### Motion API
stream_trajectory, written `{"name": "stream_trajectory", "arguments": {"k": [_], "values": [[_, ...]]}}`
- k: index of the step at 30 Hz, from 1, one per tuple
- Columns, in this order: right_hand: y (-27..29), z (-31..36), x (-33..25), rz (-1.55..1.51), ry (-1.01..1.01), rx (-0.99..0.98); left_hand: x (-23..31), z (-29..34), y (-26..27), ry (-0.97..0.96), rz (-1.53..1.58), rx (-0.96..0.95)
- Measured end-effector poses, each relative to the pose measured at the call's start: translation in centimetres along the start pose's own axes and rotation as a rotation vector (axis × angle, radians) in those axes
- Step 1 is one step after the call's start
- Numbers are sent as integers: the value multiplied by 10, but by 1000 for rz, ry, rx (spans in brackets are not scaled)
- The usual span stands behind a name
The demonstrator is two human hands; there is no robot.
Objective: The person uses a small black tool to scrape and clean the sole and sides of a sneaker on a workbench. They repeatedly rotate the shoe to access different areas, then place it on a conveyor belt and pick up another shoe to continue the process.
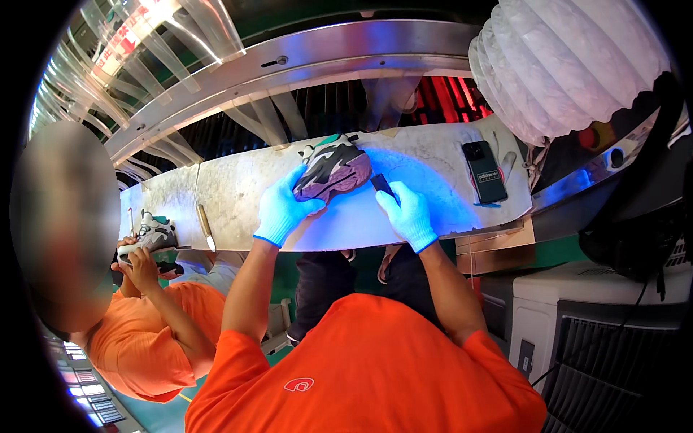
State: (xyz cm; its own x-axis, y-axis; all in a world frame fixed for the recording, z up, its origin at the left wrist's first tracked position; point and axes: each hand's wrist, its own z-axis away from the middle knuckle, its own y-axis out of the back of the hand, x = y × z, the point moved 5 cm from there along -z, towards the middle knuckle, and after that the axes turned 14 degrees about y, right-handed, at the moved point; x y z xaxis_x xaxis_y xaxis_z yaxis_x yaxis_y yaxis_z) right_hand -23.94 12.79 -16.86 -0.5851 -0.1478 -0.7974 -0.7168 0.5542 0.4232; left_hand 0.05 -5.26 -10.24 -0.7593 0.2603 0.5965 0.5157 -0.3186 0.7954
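Observation:
Gloved in thin knit that glows blue, my left hand (pixel 283 209) grips the near left side of a sneaker (pixel 333 170). The sneaker has a black and grey upper, teal at the top and a mauve sole turned partly toward me. It is tilted over the worktable (pixel 245 195). My right hand (pixel 408 215), in a matching glove, pinches a small dark rectangular block (pixel 382 185) just right of the sole, apart from it. What the block is made of I cannot make out. Blue light falls on the table around both hands.
A dark smartphone (pixel 485 172) lies toward the table's right end. Left of me lies a knife with a tan handle (pixel 203 218). A co-worker's hands (pixel 141 268) hold another sneaker (pixel 153 234). Behind the table runs a metal rail (pixel 325 54); a white ribbed duct (pixel 563 65) hangs at right.

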Motion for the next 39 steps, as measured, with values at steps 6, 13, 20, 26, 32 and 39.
{"name": "stream_trajectory", "arguments": {"k": [6, 13, 20, 26, 32, 39], "values": [[-7, -15, 13, 71, -3, -77, 1, 1, -2, -4, -5, 12], [23, -16, -4, 445, -161, -434, -14, 11, -1, -17, 96, 78], [13, -7, -7, -211, 19, 107, -22, 52, -9, -661, 77, 451], [-28, -24, -64, -756, -123, -53, -36, 67, 0, -724, 7, 460], [1, -49, -101, -1128, -178, 9, -51, 71, 26, -447, 251, 534], [102, -258, -274, -632, 772, 732, -86, 44, -30, -125, 106, 373]]}}
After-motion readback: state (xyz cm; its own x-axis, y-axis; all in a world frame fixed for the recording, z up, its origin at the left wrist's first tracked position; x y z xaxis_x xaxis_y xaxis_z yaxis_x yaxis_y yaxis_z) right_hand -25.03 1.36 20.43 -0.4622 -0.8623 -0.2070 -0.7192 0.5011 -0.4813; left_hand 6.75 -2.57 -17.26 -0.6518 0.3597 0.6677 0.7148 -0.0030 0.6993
